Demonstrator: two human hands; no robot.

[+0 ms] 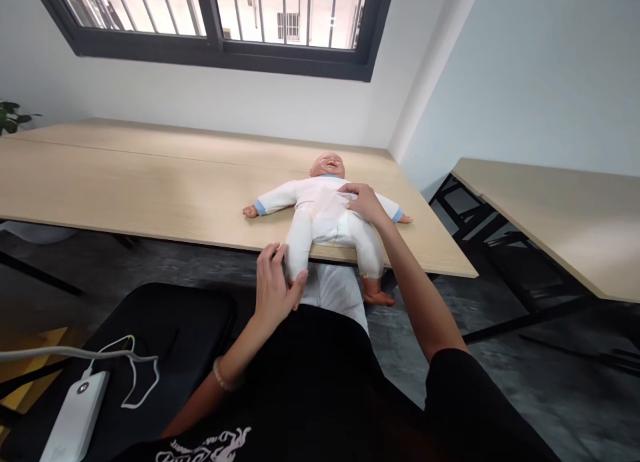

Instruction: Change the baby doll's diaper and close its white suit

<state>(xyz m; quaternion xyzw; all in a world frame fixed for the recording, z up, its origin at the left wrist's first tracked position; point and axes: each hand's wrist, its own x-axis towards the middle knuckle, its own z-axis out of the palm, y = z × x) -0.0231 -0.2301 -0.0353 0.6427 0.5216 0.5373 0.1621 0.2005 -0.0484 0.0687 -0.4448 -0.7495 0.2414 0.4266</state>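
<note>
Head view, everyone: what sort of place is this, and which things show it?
Probably a classroom or training room: plain light-topped tables, a black chair and a baby doll on one tabletop.

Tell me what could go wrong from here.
The doll lies with its legs over the edge of the table, so a tug might slide it off. The right hand, at its torso, could push it askew. The pale cable by the chair might snag.
</note>
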